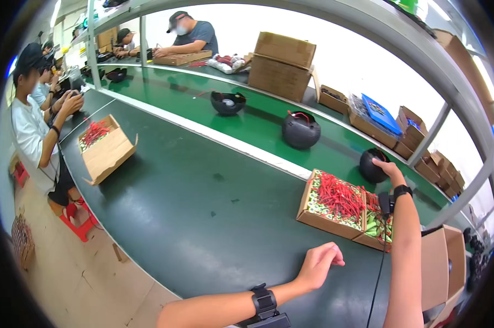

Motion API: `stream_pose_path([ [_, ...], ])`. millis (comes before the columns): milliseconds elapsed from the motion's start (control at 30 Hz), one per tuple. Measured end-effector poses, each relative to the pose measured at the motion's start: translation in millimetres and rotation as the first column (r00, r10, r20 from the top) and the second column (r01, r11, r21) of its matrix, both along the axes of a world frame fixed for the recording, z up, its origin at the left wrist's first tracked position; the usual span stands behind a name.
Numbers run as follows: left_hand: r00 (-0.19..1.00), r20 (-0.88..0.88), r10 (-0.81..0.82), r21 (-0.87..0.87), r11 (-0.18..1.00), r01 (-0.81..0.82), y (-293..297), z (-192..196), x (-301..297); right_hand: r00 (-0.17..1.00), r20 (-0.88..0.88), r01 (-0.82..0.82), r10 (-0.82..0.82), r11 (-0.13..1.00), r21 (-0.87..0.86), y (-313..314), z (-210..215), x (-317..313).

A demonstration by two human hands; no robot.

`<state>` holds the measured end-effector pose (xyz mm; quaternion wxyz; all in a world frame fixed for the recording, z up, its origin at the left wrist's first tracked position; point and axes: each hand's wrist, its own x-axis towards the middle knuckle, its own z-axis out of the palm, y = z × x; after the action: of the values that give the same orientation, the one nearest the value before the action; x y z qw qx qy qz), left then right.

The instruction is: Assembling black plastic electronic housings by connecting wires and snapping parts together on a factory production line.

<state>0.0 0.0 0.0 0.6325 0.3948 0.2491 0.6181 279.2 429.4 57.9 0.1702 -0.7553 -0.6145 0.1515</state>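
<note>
My right hand [388, 169] reaches over the green conveyor belt [258, 131] and grips a round black plastic shell [370, 166] by its near side. My left hand [319, 265] hovers over the dark green worktable [203, 235], its fingers curled together and nothing visible in them. Between the hands and the belt's white edge sits a cardboard box [331, 225] packed with green-and-white cylinders and a heap of red wires [339, 198]. Loose green cylinders [376, 225] fill its right-hand part, partly behind my right wrist.
Two more black shells [301, 130] [228, 103] ride on the belt. A tilted carton [108, 156] holding red wires lies far left, near a person [36, 120]. Grey posts [465, 191] and a shelf frame arch overhead. An open carton [438, 262] stands at right.
</note>
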Motion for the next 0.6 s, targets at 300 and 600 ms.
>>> stream_pose_path([
  [300,0.998,0.006,0.068,0.014,0.998,-0.068,-0.9,2.5,-5.4,0.743,0.669,-0.006,-0.015,1.000,0.029,-124.9,61.7,-99.7],
  [600,0.978,-0.168,0.122,-0.015,0.992,-0.126,-5.2,2.7,-3.5,0.410,0.119,-0.909,0.904,0.416,-0.029,-239.7,166.4,-329.2],
])
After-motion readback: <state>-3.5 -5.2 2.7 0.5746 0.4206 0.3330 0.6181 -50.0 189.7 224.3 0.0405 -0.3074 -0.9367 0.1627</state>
